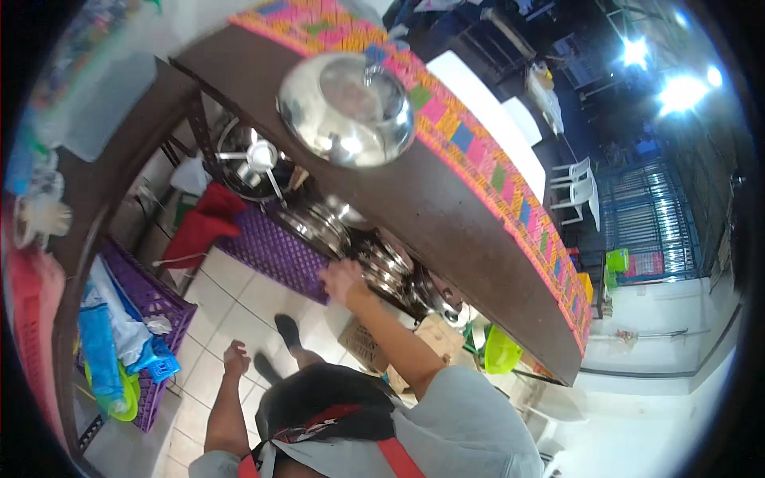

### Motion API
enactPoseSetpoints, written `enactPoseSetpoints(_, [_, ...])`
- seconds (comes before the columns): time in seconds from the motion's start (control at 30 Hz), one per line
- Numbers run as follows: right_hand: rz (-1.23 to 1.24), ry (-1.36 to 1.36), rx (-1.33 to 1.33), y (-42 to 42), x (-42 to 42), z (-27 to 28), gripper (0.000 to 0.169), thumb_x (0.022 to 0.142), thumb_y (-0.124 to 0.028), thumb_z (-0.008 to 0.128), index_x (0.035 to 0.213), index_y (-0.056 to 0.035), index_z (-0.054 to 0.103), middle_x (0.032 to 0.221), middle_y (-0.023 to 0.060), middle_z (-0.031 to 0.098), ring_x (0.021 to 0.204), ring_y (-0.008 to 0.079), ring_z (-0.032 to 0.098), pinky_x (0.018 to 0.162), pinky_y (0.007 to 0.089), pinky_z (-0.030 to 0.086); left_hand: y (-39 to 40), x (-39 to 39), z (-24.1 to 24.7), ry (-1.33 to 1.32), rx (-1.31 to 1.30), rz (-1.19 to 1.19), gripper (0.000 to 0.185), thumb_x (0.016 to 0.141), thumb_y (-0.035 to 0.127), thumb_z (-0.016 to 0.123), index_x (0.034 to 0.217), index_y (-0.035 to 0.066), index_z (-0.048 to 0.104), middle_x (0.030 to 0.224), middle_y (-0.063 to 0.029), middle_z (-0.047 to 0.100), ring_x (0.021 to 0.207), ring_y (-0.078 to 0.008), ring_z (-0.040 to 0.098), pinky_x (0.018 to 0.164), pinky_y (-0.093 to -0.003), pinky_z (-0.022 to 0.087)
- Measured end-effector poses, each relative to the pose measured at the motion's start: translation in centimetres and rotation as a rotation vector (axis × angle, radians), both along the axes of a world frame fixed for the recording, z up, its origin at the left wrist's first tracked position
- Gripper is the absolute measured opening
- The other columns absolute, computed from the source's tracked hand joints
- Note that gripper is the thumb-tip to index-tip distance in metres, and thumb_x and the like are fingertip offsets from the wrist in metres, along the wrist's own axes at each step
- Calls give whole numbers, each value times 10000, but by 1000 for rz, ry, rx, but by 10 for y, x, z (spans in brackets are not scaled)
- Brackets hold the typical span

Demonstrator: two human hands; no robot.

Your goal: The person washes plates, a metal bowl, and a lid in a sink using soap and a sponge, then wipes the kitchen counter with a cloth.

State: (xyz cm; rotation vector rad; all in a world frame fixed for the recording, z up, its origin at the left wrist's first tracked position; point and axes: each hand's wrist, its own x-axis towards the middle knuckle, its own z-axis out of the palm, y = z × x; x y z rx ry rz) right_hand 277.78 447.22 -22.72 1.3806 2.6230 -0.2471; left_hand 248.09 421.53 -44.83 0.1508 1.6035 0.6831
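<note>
My right hand (343, 282) reaches down below the brown counter, at the corner of a purple plastic crate (272, 251) and beside stacked stainless steel pots (382, 272). Whether its fingers touch the crate or a pot I cannot tell. Low at my left side, above the floor, hangs my left hand (236, 358); its fingers look loosely curled and no object shows in it. On the brown counter (412, 191) sits a large, shiny, rounded metal vessel (346, 110). Farther left under the counter, a metal pan (254, 158) contains several metal and white parts.
A red cloth (203, 224) hangs by the crate. Another purple crate (173, 322) at left holds blue and white packages (104, 346). Cardboard boxes (364, 346) and a lime-green plastic container (501, 351) stand under the counter. A patterned runner (478, 149) covers its far edge.
</note>
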Motion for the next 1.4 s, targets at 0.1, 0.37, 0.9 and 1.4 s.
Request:
enactPoseSetpoints(0.1, [20,169,-348,-47,-20,-2,280,770,-227,581,1020,-102,552,1018,139,561,967,340,545,818,445,437,-20,-10,41,-77,83,131,236,824,223,495,1001,69,518,812,-138,578,506,-206,548,398,-296,439])
enactPoseSetpoints(0.37, [792,132,-655,-168,-138,7,305,737,-253,601,1002,-106,572,901,127,609,869,314,577,787,410,455,-201,-14,132,612,317,-89,380,623,79,621,992,109,533,793,-86,642,751,-253,627,665,-368,513])
enactPoseSetpoints(0.9, [1224,-672,-333,-522,-357,-40,258,721,-316,650,846,-96,599,1019,103,599,985,278,551,885,366,424,-796,111,148,702,-559,668,356,657,147,605,1001,60,574,769,-128,647,749,-263,636,673,-372,518])
enactPoseSetpoints(1.4, [2199,-228,-358,-1238,-726,54,246,673,-230,621,875,-99,574,915,148,617,881,317,579,732,401,462,-1002,186,168,-39,-425,1947,316,740,79,579,1048,64,511,831,-98,569,676,-192,585,583,-385,476])
